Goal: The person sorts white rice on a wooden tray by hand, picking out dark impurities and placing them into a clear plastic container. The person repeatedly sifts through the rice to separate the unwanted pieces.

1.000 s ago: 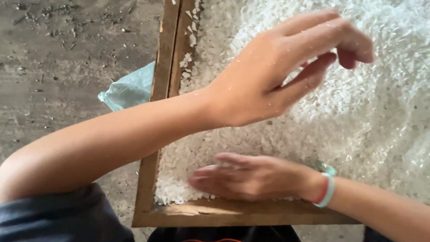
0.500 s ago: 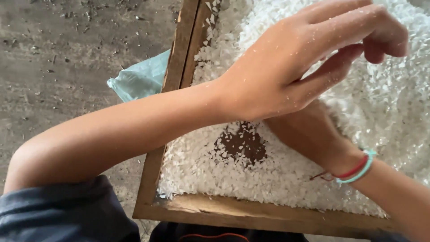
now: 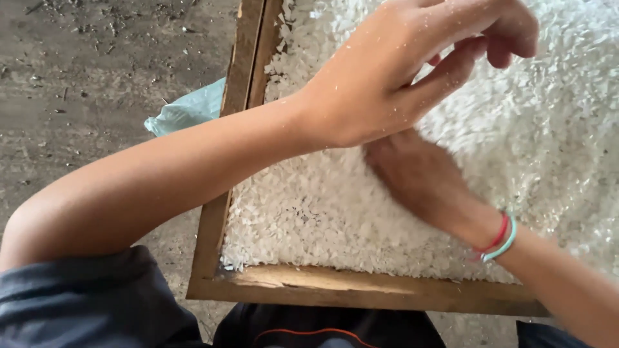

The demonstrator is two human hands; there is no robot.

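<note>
1. The left hand [image 3: 393,77] hangs above the tray, palm down, its arm crossing the picture from the lower left; white specks cling to the skin
2. Its fingers [image 3: 464,26] are curled loosely inward, with the thumb [image 3: 451,67] stretched out beneath them – whether anything is pinched between them cannot be told, as the tips are partly turned away
3. The right hand [image 3: 419,177] lies lower, under the left one, flat on the grains and blurred; its fingers are hidden behind the left hand, so their spread cannot be told
4. On the right wrist sit two thin bands [image 3: 501,237], one red and one pale blue-green, side by side
5. The grains [image 3: 335,212] – white, small and flaky – fill the tray in a thick layer that reaches the near rail and the left rail, and run out of view at the top and right
6. The tray [image 3: 335,287] has a rough wooden frame; its near rail lies across the bottom and its left rail [image 3: 248,77] runs up to the top edge
7. A pale blue-green bag [image 3: 190,113] lies crumpled on the ground, touching the outer side of the left rail
8. The ground [image 3: 97,71] to the left is grey and gritty, strewn with bits of straw and dirt
9. A dark grey sleeve [image 3: 77,303] covers the left upper arm at the bottom left, and dark clothing [image 3: 322,328] shows below the near rail
</note>
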